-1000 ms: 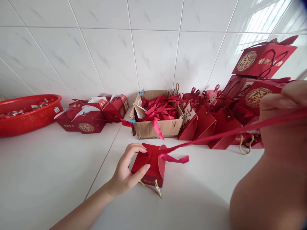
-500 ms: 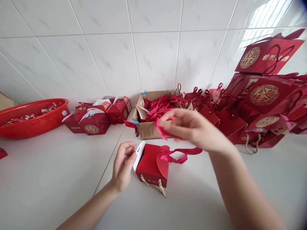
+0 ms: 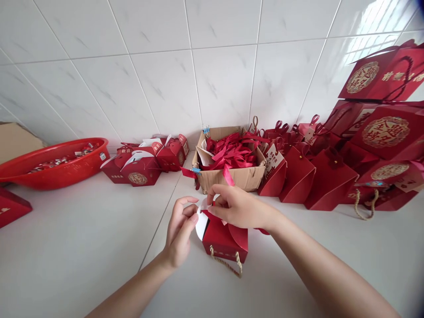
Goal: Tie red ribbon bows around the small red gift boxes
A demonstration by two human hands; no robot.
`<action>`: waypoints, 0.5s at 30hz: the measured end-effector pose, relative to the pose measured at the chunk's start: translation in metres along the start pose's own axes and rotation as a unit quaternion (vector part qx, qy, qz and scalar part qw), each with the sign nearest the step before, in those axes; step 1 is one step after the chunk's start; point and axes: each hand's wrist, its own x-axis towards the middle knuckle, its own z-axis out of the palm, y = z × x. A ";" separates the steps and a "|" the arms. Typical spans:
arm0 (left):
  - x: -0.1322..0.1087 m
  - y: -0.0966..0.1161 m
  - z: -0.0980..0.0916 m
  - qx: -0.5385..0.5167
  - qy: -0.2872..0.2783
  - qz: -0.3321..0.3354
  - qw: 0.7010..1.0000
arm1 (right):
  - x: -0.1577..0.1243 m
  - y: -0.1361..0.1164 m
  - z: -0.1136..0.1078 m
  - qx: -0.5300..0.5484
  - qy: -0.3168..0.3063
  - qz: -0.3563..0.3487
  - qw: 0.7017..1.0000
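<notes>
A small red gift box (image 3: 223, 243) stands on the pale surface before me, a beige rope handle (image 3: 239, 266) hanging down its front. My left hand (image 3: 179, 232) pinches the white inner side of its raised left flap (image 3: 200, 226) between thumb and fingers. Close against the top of that flap, my right hand (image 3: 241, 206) is closed on a red ribbon (image 3: 228, 176), one end of which sticks up above the knuckles. My right hand covers much of the box's top and the ribbon lying there.
Behind the box, a cardboard carton (image 3: 228, 179) holds many red ribbons. Several red boxes (image 3: 144, 171) and a red basin (image 3: 66, 170) of small wrapped items stand to the left. Finished-looking red boxes (image 3: 331, 179) line the right, some stacked high (image 3: 380, 132), against a tiled wall.
My right hand has brought the ribbon down and left, from in front of the carton to the flap. My left hand keeps its hold there. The whole view has shifted slightly.
</notes>
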 end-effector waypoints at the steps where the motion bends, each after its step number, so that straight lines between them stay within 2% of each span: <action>1: 0.000 0.000 0.000 0.006 0.001 0.003 1.000 | 0.001 0.001 0.001 0.002 0.003 0.001 1.000; 5: 0.000 -0.001 -0.001 0.017 0.000 0.005 1.000 | 0.003 0.004 0.005 0.021 0.019 -0.004 1.000; 10: 0.002 0.002 0.000 -0.039 -0.018 -0.064 0.997 | 0.004 0.006 0.007 0.035 0.021 -0.005 0.999; 15: 0.007 0.005 -0.001 -0.040 -0.020 -0.097 0.994 | 0.006 0.006 0.008 0.029 0.023 0.001 0.999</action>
